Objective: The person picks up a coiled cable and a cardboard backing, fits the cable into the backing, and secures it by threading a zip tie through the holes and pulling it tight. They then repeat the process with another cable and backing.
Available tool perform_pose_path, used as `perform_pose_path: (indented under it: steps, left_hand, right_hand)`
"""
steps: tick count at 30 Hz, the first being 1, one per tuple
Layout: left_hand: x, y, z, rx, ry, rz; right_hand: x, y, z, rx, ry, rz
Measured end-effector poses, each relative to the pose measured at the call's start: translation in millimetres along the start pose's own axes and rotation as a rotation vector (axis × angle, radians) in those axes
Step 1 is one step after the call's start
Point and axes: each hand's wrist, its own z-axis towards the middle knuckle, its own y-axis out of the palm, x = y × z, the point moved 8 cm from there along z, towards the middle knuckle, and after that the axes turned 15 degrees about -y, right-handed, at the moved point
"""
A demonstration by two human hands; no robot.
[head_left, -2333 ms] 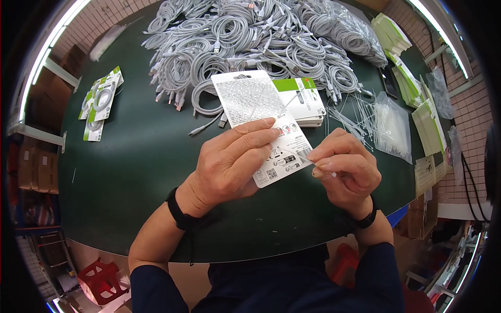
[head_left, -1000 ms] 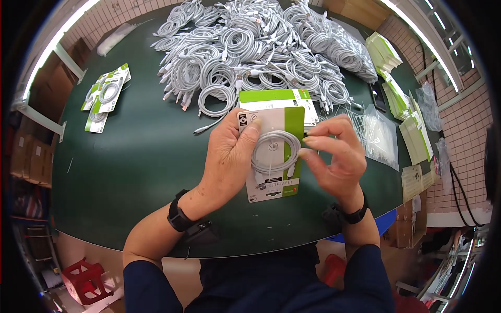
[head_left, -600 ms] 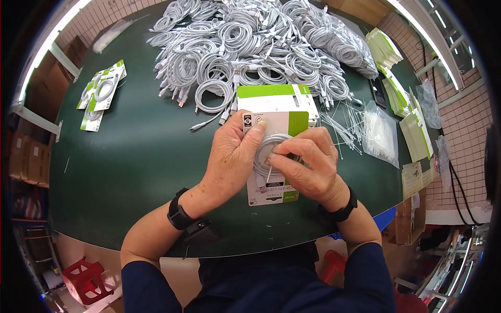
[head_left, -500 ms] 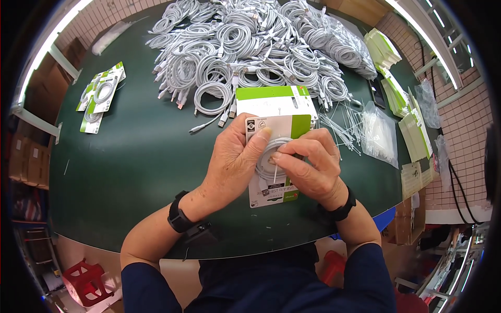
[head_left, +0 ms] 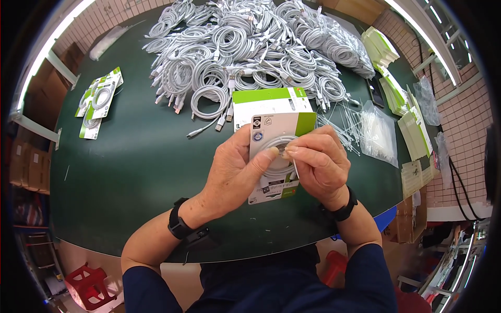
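The backing card (head_left: pixel 275 156) now faces up with a coiled white cable (head_left: pixel 279 161) on it, where its printed back showed before. The right hand (head_left: pixel 321 164) has moved in from the card's edge, pinching at the coil's middle beside the left hand (head_left: pixel 235 175) thumb.

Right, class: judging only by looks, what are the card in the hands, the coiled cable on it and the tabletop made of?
The card looks like printed paperboard: flat, stiff, crisp edges, white and green faces. The coiled cable seems sheathed in smooth white plastic or rubber, bending in even loops. The tabletop is dark green and matt, perhaps a rubber or vinyl mat; the picture leaves that open.
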Motion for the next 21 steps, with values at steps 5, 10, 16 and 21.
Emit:
perform_pose_path:
  steps: [5, 10, 16, 21]
  left_hand:
    - [-11.5, -7.1, 3.9, 0.006, -0.116, -0.234]
    - [-12.2, -6.7, 3.2, 0.024, -0.134, -0.242]
    - [-14.3, -8.7, 3.5, 0.04, -0.141, -0.253]
    - [-16.3, -8.4, 4.4, 0.033, -0.152, -0.271]
  right_hand:
    - [-8.4, 0.4, 6.3, -0.042, -0.001, 0.018]
    - [-9.3, 0.1, 3.5, -0.067, 0.011, 0.043]
    - [-9.0, 0.9, 0.7, -0.03, 0.076, 0.201]
    - [-12.4, 1.3, 0.7, -0.026, 0.087, 0.243]
